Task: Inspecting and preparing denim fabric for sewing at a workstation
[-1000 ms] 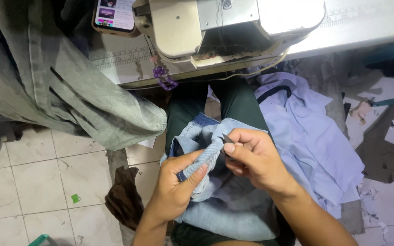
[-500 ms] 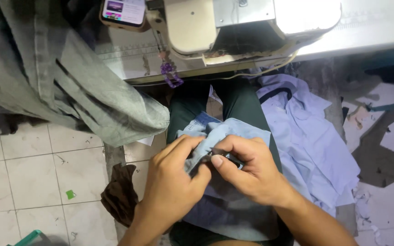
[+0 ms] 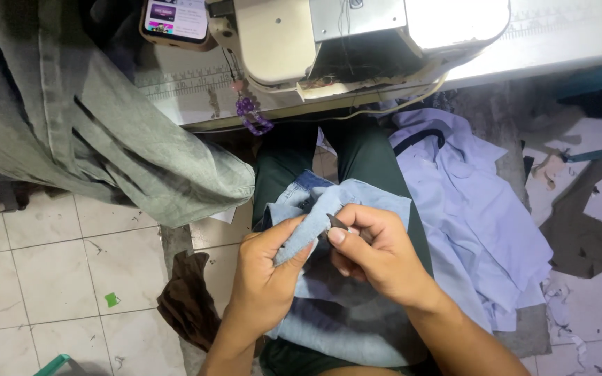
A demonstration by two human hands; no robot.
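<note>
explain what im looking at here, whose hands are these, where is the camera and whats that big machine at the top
The camera is worn on a person's head and looks down at their lap, so the two bare hands are the person's own. The left hand pinches a fold of light blue denim cloth that lies over their dark green trousers. The right hand has its grip closed on a small dark tool pressed against that fold; what kind of tool is too small to tell.

The big cream-coloured sewing machine sits on a pale work table. A phone with a lit screen rests beside it. A grey-green garment hangs off the table on the left, a pale lilac shirt lies at the right, and cloth scraps litter the tiled floor.
</note>
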